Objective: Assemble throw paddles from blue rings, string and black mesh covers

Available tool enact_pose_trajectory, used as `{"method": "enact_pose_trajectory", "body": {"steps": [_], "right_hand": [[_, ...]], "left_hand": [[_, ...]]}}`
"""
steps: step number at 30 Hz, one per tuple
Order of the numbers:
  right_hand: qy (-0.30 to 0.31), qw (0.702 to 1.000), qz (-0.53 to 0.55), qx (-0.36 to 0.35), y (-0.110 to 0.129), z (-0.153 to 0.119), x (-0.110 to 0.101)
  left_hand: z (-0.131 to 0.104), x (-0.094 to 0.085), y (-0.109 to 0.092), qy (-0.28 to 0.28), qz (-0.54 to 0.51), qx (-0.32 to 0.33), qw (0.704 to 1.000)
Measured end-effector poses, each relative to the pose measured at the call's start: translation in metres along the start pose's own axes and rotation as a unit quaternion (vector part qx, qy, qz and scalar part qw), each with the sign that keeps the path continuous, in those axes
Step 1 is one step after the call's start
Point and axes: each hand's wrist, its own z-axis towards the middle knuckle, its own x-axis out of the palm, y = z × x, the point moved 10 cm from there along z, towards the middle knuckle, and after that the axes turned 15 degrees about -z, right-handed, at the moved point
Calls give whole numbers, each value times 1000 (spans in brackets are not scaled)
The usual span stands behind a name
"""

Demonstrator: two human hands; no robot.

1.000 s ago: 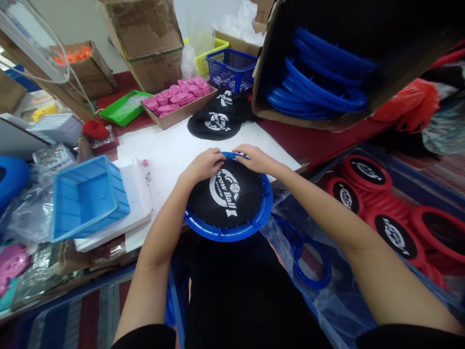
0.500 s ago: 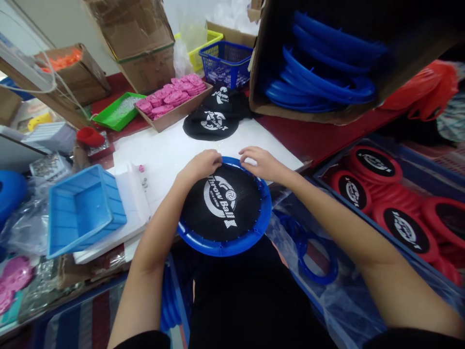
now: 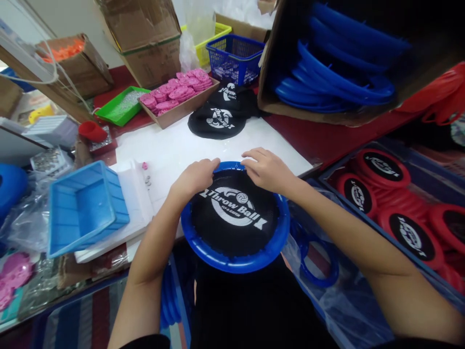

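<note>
**We turned the blue-rimmed disc [image 3: 238, 235]**

It overhung the near edge of the desk [image 3: 305, 133], its lettering [image 3: 234, 207] swung nearer level, apparently offering fresh rim [image 3: 234, 264]. At its far side were our left grip [image 3: 196, 177] and right grip [image 3: 269, 170]; whether clamped, we couldn't tell.

The blue round plastic ring [image 3: 236, 265] has one plain colour, while the black round mesh fabric [image 3: 232, 241] carries white printed lettering [image 3: 232, 204].

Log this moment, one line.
left hand: at far left edge of ring | right hand: at far right edge | mesh: inside ring, print up
</note>
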Motion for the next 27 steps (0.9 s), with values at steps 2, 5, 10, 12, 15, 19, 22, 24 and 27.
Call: {"method": "enact_pose_trajectory", "body": {"steps": [2,5,10,12,15,19,22,24,27], "right_hand": [[22,999,23,-15,7,4,6],[46,996,75,-8,6,5,18],[13,992,117,34,-5,-3,17],[12,993,112,34,-5,-6,15],[16,995,103,6,1,-8,15],[33,995,82,-45,9,-8,22],[54,994,52,-75,13,-7,28],[68,993,49,-87,15,-5,29],[78,988,108,-73,11,1,25]], "left_hand": [[-5,0,-6,4,-22,14,1000],[-9,-1,-13,2,-26,26,999],[-6,1,-18,1,-41,48,998],[-3,2,-16,2,-55,48,997],[-1,6,-18,10,-70,69,995],[0,21,-24,42,-48,109,992],[2,27,-23,40,-20,98,994],[4,27,-21,34,-21,91,995],[6,23,-17,35,-68,83,994]]}}
